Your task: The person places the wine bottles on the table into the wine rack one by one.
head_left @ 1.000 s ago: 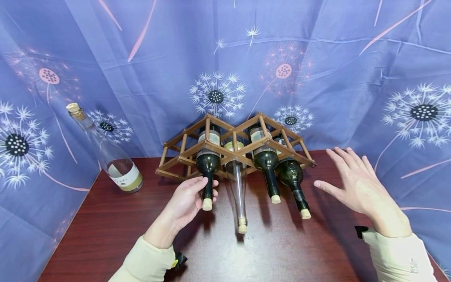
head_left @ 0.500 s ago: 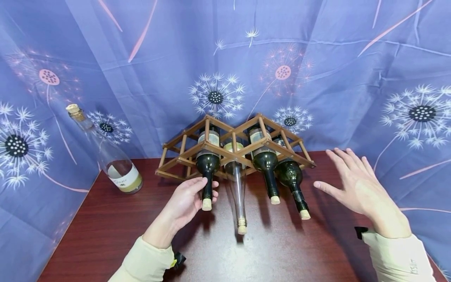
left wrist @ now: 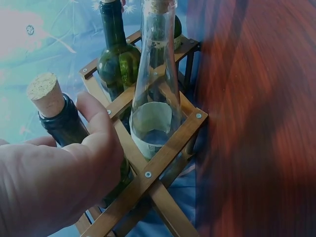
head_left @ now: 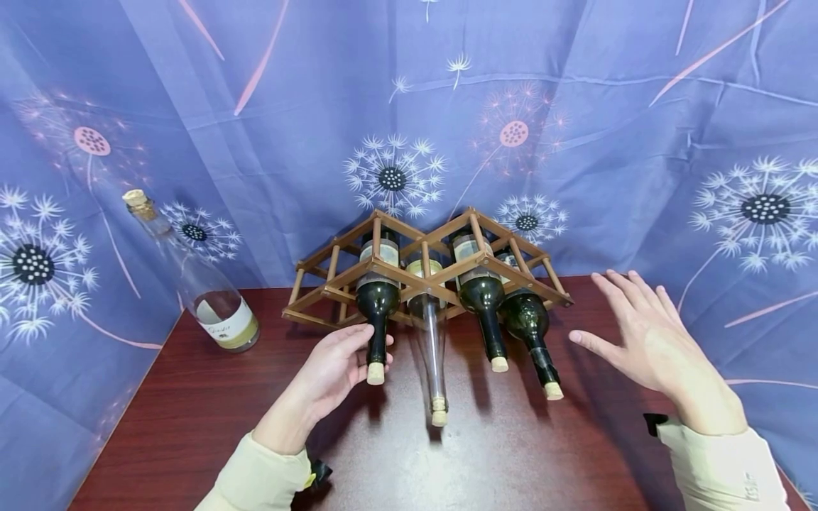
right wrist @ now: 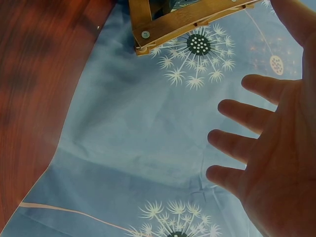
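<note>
A wooden lattice wine rack [head_left: 348, 275] stands at the back of the table, with several corked bottles lying in it, necks forward. My left hand [head_left: 332, 372] is curled around the neck of the leftmost dark green wine bottle [head_left: 378, 301]. In the left wrist view, that bottle's cork [left wrist: 45, 93] rises above the thumb, and the hand hides much of its body. Beside it lies a clear bottle [head_left: 434, 348]. Two more green bottles, one [head_left: 483, 298] and another [head_left: 527, 319], lie to the right. My right hand [head_left: 652, 341] is spread, holding nothing, right of the rack.
A clear corked bottle [head_left: 224, 312] with a pale label stands upright at the table's left. Blue dandelion-patterned cloth [head_left: 287, 142] hangs behind and at both sides of the dark red wooden table [head_left: 211, 411].
My left hand has shifted very slightly down along the bottle neck. The right hand, the rack and the bottles look unmoved, apart from a small drift of the view.
</note>
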`<state>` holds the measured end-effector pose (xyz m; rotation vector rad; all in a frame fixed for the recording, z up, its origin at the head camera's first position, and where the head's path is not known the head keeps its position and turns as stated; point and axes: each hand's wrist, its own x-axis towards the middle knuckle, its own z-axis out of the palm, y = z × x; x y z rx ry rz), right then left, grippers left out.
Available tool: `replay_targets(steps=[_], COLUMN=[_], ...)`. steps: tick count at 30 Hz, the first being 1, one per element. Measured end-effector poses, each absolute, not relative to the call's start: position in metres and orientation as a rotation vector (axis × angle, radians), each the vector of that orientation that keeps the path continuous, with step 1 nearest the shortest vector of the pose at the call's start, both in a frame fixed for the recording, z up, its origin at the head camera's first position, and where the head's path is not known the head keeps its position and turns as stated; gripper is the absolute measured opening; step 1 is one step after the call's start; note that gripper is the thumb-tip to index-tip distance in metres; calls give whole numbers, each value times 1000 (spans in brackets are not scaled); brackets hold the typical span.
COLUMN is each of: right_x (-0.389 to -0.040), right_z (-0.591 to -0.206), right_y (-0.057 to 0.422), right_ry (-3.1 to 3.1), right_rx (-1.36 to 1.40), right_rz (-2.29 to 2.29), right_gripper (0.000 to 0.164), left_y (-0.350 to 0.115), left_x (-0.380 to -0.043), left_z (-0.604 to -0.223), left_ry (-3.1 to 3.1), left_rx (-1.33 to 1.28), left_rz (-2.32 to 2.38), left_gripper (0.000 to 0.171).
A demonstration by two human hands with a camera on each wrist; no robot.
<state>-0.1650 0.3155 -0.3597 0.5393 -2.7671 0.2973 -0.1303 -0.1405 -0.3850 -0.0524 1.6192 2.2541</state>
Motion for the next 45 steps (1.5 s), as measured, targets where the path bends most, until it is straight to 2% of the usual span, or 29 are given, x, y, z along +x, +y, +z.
replay_targets(steps=[7, 19, 45], right_x=[-165, -163, -158], right_z=[-361, -360, -354], right_y=[314, 311, 305], right_ry=[-2763, -2780, -2777], right_rx=[554, 556, 574], right_rz=[321, 339, 356], right_gripper=[96, 94, 91], left_y=[-145, -159, -215], left_x=[-127, -120, -122], left_z=[-387, -384, -377], left_ry=[1692, 2103, 2911], left_rx=[-88, -164, -373], left_rz=[2263, 2193, 1977], left_gripper=[37, 53, 53])
